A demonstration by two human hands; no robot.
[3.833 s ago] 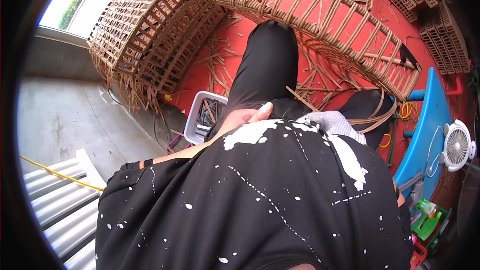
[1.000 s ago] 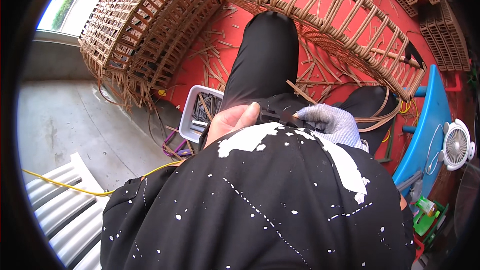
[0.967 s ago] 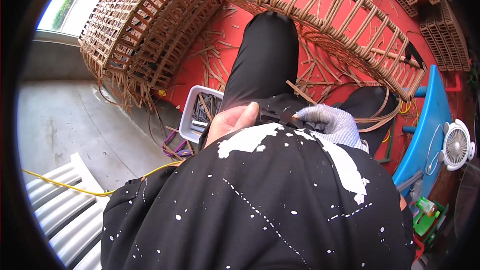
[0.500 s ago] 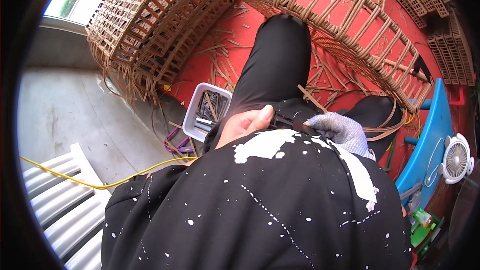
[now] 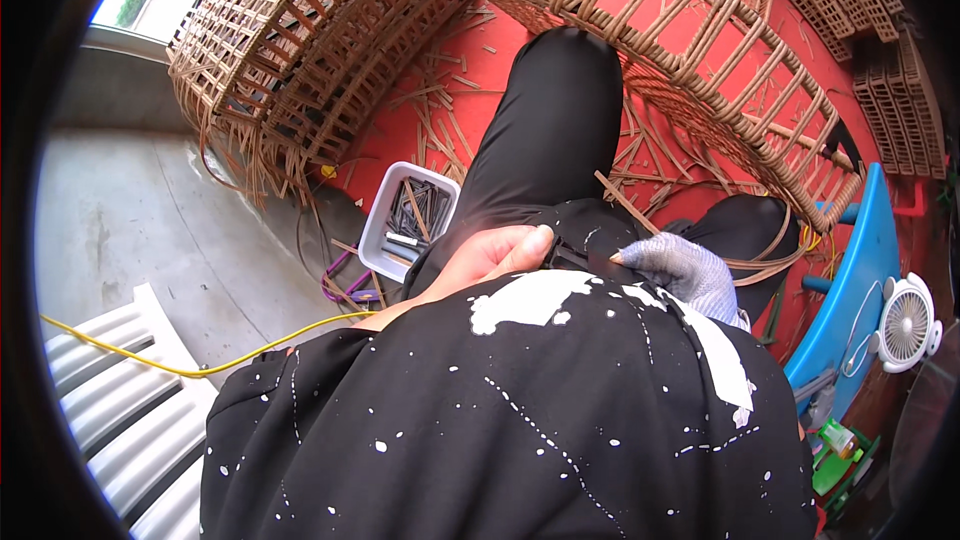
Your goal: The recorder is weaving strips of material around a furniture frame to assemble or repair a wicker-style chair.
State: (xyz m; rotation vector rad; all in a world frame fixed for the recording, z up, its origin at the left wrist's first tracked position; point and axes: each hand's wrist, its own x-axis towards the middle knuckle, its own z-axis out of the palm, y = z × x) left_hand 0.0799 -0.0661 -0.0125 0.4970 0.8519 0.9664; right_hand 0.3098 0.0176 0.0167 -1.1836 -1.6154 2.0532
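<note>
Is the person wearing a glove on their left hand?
No, the left hand is bare, while the right hand wears a grey knitted glove; both rest at a dark strap on the lap.

Left hand [image 5: 490, 255] fingers, gloved right hand [image 5: 680, 275] palm — behind shirt [image 5: 520, 420] folds

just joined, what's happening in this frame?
A person sits on a red floor amid woven rattan frames, looking down at their lap. The bare left hand and the gloved right hand meet at a thin dark strip held between them at the hem of the black spattered shirt. A white tray of dark pieces sits by the left knee. Whether either hand fully grips the strip is hard to tell.
</note>
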